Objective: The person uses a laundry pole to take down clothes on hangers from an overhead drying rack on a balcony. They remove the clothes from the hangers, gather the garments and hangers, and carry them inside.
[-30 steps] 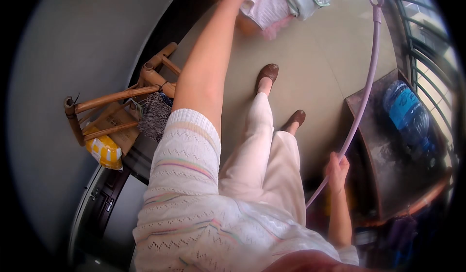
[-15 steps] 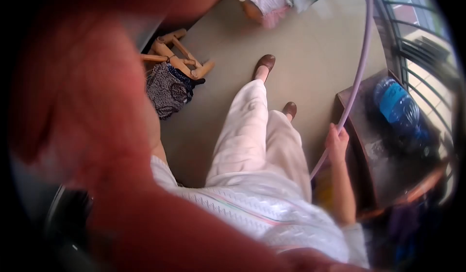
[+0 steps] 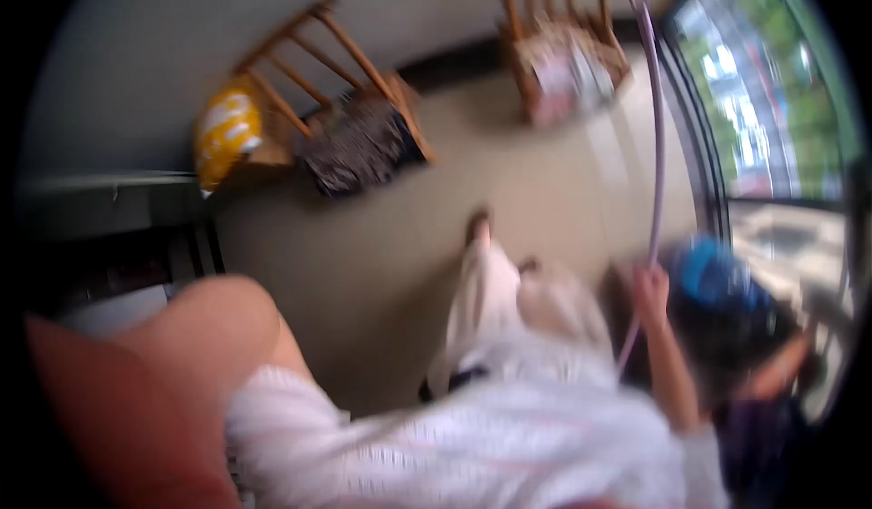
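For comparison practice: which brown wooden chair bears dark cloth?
The leftmost brown wooden chair, beside the yellow-and-white package; the other chair, nearer the window, bears pale cloth.

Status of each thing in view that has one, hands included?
Right hand: closed around the lilac pole
Left hand: out of view; arm bent
Lilac pole: held, forked end away from the body
Far chair: upright, cloths on seat
Near chair: upright, dark bundle on seat
Blue bottle: blurred, fill level unclear
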A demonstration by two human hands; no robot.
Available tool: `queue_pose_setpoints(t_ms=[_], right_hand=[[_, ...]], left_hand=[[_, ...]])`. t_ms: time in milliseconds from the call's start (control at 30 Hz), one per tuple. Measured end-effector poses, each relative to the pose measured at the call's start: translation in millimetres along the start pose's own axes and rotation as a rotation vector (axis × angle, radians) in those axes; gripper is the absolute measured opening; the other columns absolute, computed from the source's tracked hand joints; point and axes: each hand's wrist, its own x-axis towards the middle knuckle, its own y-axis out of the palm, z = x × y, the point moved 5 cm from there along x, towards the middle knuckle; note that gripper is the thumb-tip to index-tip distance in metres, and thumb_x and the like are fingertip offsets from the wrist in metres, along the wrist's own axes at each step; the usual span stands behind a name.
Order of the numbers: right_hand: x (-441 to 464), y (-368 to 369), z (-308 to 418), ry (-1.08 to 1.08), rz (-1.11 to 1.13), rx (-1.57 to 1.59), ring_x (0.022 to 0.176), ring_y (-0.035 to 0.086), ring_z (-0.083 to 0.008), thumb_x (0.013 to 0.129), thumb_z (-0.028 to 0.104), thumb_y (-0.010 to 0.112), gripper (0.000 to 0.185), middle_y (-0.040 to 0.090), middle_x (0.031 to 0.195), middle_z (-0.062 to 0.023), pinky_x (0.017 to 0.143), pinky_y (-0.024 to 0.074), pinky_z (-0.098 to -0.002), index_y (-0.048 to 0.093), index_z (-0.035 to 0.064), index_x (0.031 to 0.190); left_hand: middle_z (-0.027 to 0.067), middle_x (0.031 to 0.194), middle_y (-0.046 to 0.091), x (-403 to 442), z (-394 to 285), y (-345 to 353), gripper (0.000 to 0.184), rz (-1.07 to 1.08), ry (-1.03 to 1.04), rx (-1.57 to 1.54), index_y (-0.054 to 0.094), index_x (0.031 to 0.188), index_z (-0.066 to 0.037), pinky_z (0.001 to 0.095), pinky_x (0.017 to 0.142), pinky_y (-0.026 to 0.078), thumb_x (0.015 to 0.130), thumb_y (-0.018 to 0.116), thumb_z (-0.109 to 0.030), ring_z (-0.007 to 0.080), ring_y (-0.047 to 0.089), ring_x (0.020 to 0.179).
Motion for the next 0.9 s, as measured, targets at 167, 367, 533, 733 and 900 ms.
queue_pose_setpoints(t_ms=[167, 367, 533, 733, 900], right_hand=[[-0.3, 37.9, 35.9, -0.187, 0.042, -0.024, 0.034, 0.038, -0.0033, 0.081, 0.016, 0.051, 0.018, 0.040, 0.044, 0.0047, 0.030, 0.0277, -0.0189, 0.051, 0.0100, 0.064], [-51.1, 74.3, 19.3, -0.094, 0.183, 0.093, 0.036, 0.034, -0.0022, 0.082, 0.018, 0.058, 0.019, 0.038, 0.047, 0.0070, 0.033, 0.0275, -0.0180, 0.050, 0.0111, 0.066], [-97.9, 110.9, 34.8, -0.197, 0.162, 0.088, 0.038, 0.037, -0.0021, 0.082, 0.016, 0.057, 0.015, 0.040, 0.049, 0.0062, 0.034, 0.0299, -0.0178, 0.054, 0.0061, 0.071], [-174.1, 116.4, 124.1, -0.466, 0.152, 0.122, 0.041, 0.038, -0.0028, 0.082, 0.018, 0.054, 0.023, 0.039, 0.048, 0.0056, 0.036, 0.0296, -0.0205, 0.047, 0.0060, 0.064], [-263.6, 111.4, 234.7, -0.709, 0.411, 0.395, 0.041, 0.037, -0.0006, 0.081, 0.022, 0.058, 0.018, 0.042, 0.051, 0.0075, 0.035, 0.0269, -0.0168, 0.057, 0.0045, 0.080]], left_hand=[[0.0057, 0.075, 0.052, -18.2, -83.2, -37.4, 0.022, -0.085, 0.023, 0.199, 0.056, 0.094, 0.000, 0.0215, 0.058, 0.039, 0.072, 0.057, -0.001, 0.0088, 0.046, 0.064], [0.0058, 0.072, 0.051, -45.5, -166.1, -69.6, 0.022, -0.202, -0.008, 0.276, 0.056, 0.095, 0.000, 0.0213, 0.055, 0.039, 0.073, 0.055, 0.000, 0.0081, 0.045, 0.060], [0.0059, 0.070, 0.051, -92.6, -218.5, -88.4, 0.022, -0.543, -0.002, 0.287, 0.055, 0.096, 0.000, 0.0210, 0.052, 0.039, 0.074, 0.052, 0.001, 0.0075, 0.044, 0.058], [0.0018, 0.082, 0.054, -203.3, -163.3, 78.1, 0.032, -0.178, -1.027, -0.436, 0.055, 0.102, -0.001, 0.0160, 0.054, 0.039, 0.071, 0.060, 0.000, 0.0033, 0.046, 0.059], [0.0033, 0.084, 0.057, -216.8, -208.7, 220.3, 0.027, 0.122, -1.055, -0.722, 0.055, 0.101, 0.000, 0.0203, 0.055, 0.043, 0.075, 0.061, -0.007, 0.0057, 0.049, 0.059]])
